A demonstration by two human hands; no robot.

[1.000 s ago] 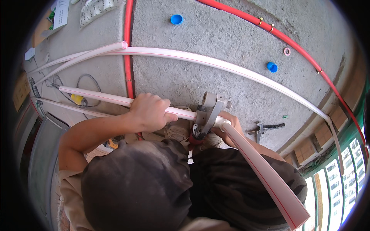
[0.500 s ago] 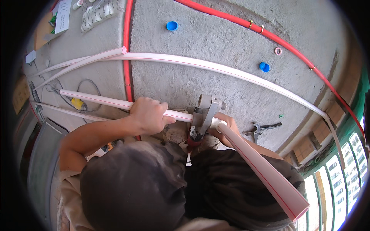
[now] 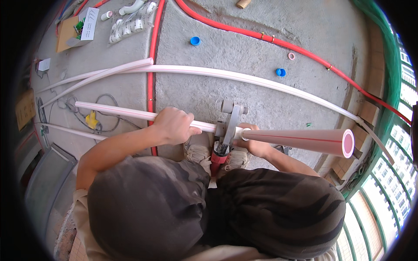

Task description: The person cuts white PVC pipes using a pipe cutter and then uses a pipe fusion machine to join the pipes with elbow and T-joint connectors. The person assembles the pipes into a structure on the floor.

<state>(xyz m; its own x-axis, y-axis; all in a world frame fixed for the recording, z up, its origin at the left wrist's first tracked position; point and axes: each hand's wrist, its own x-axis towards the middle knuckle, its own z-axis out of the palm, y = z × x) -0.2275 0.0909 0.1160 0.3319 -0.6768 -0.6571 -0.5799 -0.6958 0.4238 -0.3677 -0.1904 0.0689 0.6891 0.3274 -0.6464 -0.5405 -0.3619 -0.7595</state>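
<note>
My left hand (image 3: 175, 126) is wrapped round a white plastic pipe with a red stripe (image 3: 117, 111). That pipe's right end meets a grey heating head on a pipe fusion welder (image 3: 231, 124), which stands between my shoes with its red handle (image 3: 218, 159) down. On the welder's other side, my right hand (image 3: 257, 145) is closed round a white pipe fitting (image 3: 239, 133) pressed up against the heating plate. A second red-striped pipe (image 3: 300, 138) sticks out of this fitting toward the right, its open end tilted up at me. My right fingers are partly hidden behind the pipe.
Beyond the welder, long white pipes (image 3: 209, 71) and red conduit (image 3: 239, 30) cross the concrete floor. Two blue caps (image 3: 195, 41) lie there. At left are a yellow plug (image 3: 91, 119) with grey cable, a cardboard box (image 3: 69, 37) and bagged fittings (image 3: 133, 24). Green netting (image 3: 385, 48) edges the right.
The pipe in the right-hand fitting has swung up from pointing lower right to pointing right. My view has shifted a little. Both hands keep their grips beside the welder.
</note>
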